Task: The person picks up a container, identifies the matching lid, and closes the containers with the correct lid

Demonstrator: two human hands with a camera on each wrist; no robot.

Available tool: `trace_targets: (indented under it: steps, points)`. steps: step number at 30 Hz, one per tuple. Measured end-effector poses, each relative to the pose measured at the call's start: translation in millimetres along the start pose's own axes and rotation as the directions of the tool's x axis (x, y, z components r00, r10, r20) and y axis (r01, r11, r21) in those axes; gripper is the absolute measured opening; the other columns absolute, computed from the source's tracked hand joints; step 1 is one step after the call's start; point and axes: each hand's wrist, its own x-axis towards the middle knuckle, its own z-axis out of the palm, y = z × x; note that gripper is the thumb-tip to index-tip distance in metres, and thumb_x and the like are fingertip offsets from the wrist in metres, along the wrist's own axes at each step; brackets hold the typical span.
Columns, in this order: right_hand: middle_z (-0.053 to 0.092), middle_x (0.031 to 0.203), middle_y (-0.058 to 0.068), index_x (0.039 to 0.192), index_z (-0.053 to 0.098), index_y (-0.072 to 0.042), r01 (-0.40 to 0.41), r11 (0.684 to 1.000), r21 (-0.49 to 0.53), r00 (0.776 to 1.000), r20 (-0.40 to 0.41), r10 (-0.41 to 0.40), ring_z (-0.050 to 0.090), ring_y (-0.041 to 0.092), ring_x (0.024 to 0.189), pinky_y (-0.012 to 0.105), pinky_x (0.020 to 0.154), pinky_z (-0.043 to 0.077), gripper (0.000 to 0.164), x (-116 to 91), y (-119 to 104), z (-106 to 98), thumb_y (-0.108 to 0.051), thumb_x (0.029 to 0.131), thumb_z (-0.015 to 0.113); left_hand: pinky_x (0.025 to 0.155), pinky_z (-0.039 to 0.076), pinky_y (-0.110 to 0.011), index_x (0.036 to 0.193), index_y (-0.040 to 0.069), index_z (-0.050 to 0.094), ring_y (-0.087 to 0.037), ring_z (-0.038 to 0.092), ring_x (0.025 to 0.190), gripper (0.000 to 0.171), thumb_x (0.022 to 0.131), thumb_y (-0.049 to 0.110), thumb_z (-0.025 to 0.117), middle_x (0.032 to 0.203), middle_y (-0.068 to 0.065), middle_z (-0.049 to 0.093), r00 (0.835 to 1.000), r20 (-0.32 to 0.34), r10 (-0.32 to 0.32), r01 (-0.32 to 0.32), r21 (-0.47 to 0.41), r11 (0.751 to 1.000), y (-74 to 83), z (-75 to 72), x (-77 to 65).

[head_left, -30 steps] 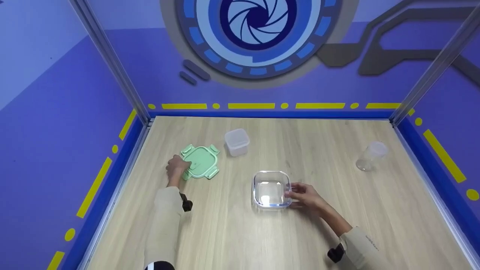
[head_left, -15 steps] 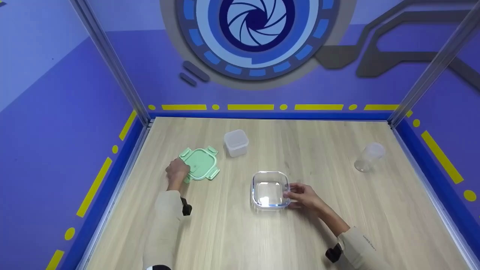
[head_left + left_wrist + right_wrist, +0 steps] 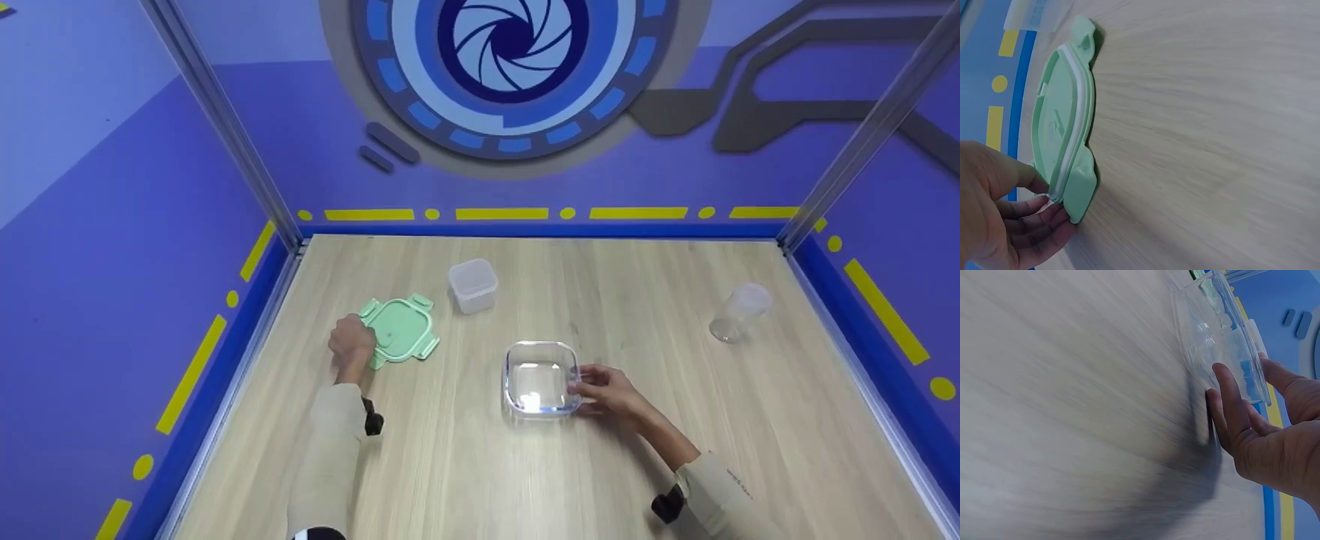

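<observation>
A light green lid [image 3: 401, 330] with clip flaps lies at the left of the table, its white seal [image 3: 1079, 107] facing up. My left hand [image 3: 352, 339] pinches the lid's near-left edge, thumb above and fingers below in the left wrist view. A clear square glass container [image 3: 541, 379] stands upright at the middle, open at the top. My right hand [image 3: 611, 390] holds its right wall, with the thumb at the rim and the other fingers along the outside. The far side of the container is partly hidden in the right wrist view.
A small translucent plastic tub [image 3: 473, 286] stands behind, between the lid and the glass container. Toward the right lies a clear jar [image 3: 740, 313] with a whitish end, seemingly tilted. Printed blue panels [image 3: 187, 225] enclose the wooden table [image 3: 637, 292].
My left fingers have closed in on the lid's edge, and the lid has shifted and turned very slightly toward me. The right hand and glass container stay in place.
</observation>
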Motion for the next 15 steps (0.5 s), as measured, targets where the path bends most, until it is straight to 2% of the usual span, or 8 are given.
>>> trace_targets:
  steps: [4,9,11,15]
  points:
    - [0.066,0.114,0.008,0.137,0.047,0.014,0.005,1.0,0.014,1.0,0.006,-0.005,0.071,0.013,0.093,0.034,0.083,0.063,0.057,-0.3,0.2,-0.5,-0.014,0.095,0.073,0.064,0.049,-0.038,0.096,-0.001,0.067,-0.019,0.05,0.072,0.027,0.101,0.003,0.041,0.08,-0.006,0.057,0.999,-0.031,0.036,-0.036,0.007,0.999,0.5,2.1,2.1]
    - [0.065,0.115,0.007,0.138,0.046,0.014,-0.001,0.999,0.035,1.0,0.007,0.001,0.07,0.014,0.095,0.034,0.084,0.063,0.057,-0.2,1.1,-0.3,-0.013,0.095,0.073,0.072,0.059,-0.046,0.099,-0.004,0.07,-0.025,0.068,0.081,0.028,0.101,0.0,0.043,0.091,-0.021,0.073,0.994,-0.091,0.056,-0.05,0.07,0.996,-0.6,3.3,5.0]
    - [0.065,0.115,0.008,0.138,0.046,0.014,0.0,0.999,0.033,1.0,0.002,0.0,0.07,0.015,0.096,0.034,0.085,0.063,0.058,-0.3,1.2,0.0,-0.013,0.094,0.073,0.074,0.06,-0.048,0.101,-0.006,0.071,-0.027,0.071,0.085,0.028,0.1,0.0,0.044,0.095,-0.024,0.075,0.991,-0.107,0.079,-0.069,0.097,0.993,-1.7,3.5,5.9]
    - [0.065,0.117,0.01,0.14,0.046,0.012,-0.015,1.0,-0.013,1.0,-0.018,0.014,0.069,0.014,0.097,0.034,0.085,0.062,0.061,-0.7,0.5,0.0,-0.017,0.094,0.074,0.073,0.06,-0.046,0.102,-0.009,0.07,-0.028,0.071,0.084,0.028,0.1,-0.001,0.044,0.094,-0.026,0.074,0.988,-0.093,0.122,-0.114,0.09,0.989,-3.5,3.0,5.9]
